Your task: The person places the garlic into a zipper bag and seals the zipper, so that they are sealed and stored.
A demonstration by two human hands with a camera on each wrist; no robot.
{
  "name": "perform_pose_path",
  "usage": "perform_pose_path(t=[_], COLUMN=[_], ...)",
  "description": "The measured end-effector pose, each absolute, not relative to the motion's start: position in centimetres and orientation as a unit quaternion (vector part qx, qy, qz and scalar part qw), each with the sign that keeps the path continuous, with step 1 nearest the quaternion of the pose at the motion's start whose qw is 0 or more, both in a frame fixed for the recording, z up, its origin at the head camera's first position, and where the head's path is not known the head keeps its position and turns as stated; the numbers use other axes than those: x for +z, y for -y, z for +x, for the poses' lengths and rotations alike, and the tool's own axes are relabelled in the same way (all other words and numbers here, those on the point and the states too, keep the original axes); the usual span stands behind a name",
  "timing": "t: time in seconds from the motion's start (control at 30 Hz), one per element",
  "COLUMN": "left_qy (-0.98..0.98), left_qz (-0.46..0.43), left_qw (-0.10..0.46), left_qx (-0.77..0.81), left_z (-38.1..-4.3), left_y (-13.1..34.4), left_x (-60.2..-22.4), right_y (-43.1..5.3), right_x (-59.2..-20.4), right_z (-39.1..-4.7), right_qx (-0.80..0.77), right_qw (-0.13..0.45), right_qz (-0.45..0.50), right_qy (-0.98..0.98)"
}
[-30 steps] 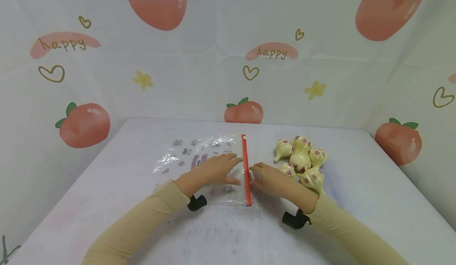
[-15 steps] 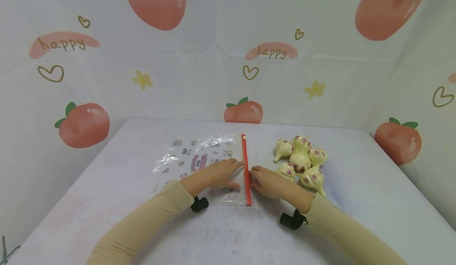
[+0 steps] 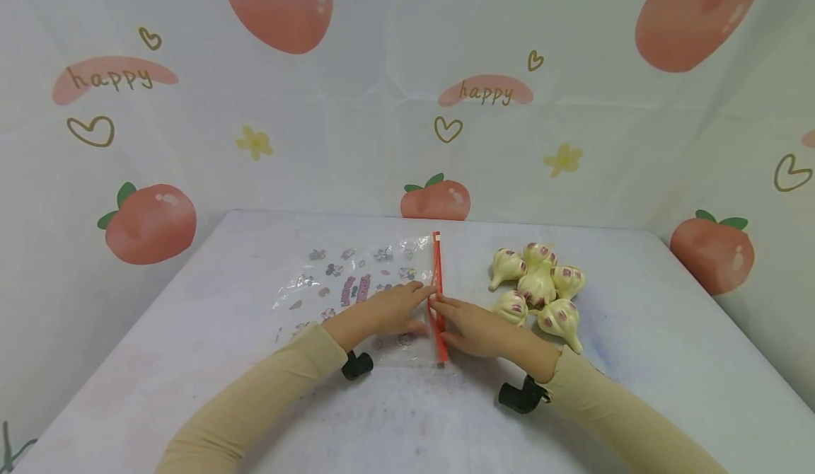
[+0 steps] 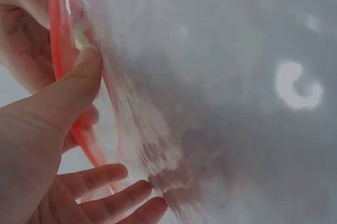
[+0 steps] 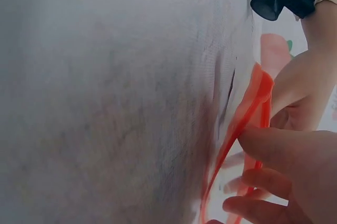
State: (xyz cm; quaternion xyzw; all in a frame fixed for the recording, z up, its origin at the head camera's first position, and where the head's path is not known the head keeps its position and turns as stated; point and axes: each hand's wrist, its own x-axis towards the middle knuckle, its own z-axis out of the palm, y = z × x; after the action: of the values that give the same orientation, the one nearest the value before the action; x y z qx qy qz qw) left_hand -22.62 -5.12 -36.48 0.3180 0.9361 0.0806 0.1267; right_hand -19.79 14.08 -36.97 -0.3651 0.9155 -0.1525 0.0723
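A clear zip bag (image 3: 356, 276) with printed cartoon figures lies flat in the head view, its red-edged mouth (image 3: 438, 262) facing right. That mouth is parted into two red strips near the hands. My left hand (image 3: 395, 311) lies over the bag and pinches the edge at the mouth; in the left wrist view its thumb (image 4: 87, 71) is on the plastic, other fingers spread, index hidden. From the right, my right hand (image 3: 474, 325) pinches the red strip (image 5: 239, 124), thumb against it. Several garlic bulbs (image 3: 537, 286) lie beside the right hand.
The white table (image 3: 382, 424) extends around the bag. A fruit-patterned cloth (image 3: 356, 155) stands behind it. Black wrist mounts (image 3: 522, 395) sit under both wrists, close above the table.
My right hand has moved left onto the bag's red edge. The red strip, a single line before, now shows a gap between two strips. My left hand has shifted slightly right; the garlic stays put.
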Motion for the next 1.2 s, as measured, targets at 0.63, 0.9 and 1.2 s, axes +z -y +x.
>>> perform_pose_path(t=[0.63, 0.9, 1.2], left_qy=[-0.912, -0.906, -0.895], left_qz=[0.394, 0.409, 0.418], left_qw=[0.003, -0.055, -0.118], left_qx=[0.115, 0.093, 0.099], left_z=[-22.3, -22.3, -22.4], left_y=[5.8, 6.6, 7.7], left_x=[-35.4, -33.8, -32.3], right_y=[-13.8, -13.9, -14.1], right_x=[-36.8, -37.0, -37.2], right_z=[-20.3, -20.5, -20.8], right_qx=[-0.157, -0.161, -0.154], right_qw=[0.052, 0.072, 0.107], right_qz=[-0.349, -0.328, -0.295], right_qy=[-0.922, -0.928, -0.937])
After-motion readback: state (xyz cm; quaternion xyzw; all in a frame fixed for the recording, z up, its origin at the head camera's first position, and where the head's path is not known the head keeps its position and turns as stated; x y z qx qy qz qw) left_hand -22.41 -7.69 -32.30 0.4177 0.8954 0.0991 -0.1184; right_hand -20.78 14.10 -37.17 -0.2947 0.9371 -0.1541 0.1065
